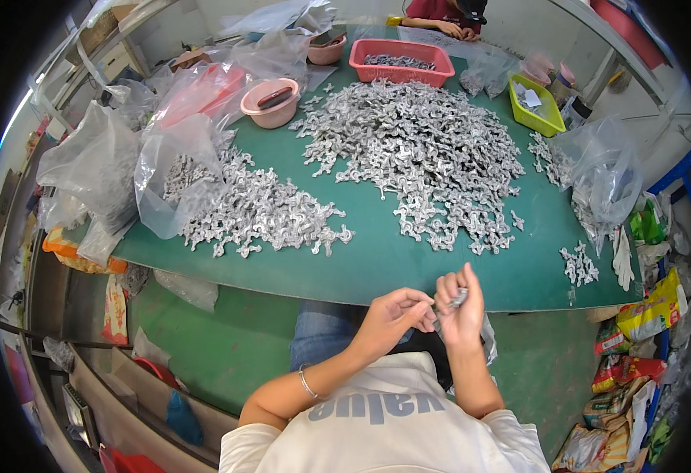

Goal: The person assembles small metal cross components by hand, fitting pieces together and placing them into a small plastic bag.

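Right hand [460,309] pinching a small silvery metal part [459,297], left hand [396,317] clenched beside it (fingertips touching), off the green table's [377,260] near edge

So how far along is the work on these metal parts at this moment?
Done: hard to tell; a smaller pile lies spilled beside a clear bag, apart from the rest. In hand: the right hand holds a small metal part, and the left hand touches it. Left: a large pile covers the green table.

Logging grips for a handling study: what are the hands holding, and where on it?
The right hand pinches a small silvery metal part between its fingertips; the left hand touches its end. The exact spot is hidden.
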The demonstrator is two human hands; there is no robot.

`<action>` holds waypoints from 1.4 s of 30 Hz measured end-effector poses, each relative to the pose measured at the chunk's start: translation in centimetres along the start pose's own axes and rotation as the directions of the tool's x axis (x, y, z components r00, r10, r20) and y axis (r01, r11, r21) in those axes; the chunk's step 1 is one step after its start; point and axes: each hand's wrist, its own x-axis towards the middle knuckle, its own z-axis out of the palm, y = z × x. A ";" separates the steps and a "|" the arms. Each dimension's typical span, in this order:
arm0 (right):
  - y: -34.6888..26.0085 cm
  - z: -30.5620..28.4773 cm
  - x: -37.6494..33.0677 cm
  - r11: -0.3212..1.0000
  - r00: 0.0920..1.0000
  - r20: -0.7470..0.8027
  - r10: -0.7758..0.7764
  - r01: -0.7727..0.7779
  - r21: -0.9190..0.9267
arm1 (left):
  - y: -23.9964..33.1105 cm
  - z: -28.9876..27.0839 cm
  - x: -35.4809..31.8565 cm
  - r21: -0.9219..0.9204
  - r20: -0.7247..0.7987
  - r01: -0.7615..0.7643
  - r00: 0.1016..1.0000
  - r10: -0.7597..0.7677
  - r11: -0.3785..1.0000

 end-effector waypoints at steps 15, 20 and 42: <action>0.2 0.9 10.4 -0.544 0.772 0.542 -0.334 0.311 -0.779 | -0.7 -3.9 0.7 0.117 -0.006 0.035 0.999 -0.035 0.992; 0.6 0.4 11.0 -0.576 0.796 0.513 -0.321 0.266 -0.773 | -0.6 -5.3 1.0 0.145 -0.041 0.025 0.999 -0.019 0.989; -1.5 5.4 0.3 0.302 0.868 0.429 -0.249 0.490 -0.818 | 5.0 -3.0 1.2 0.005 -0.080 -0.172 0.982 0.172 0.985</action>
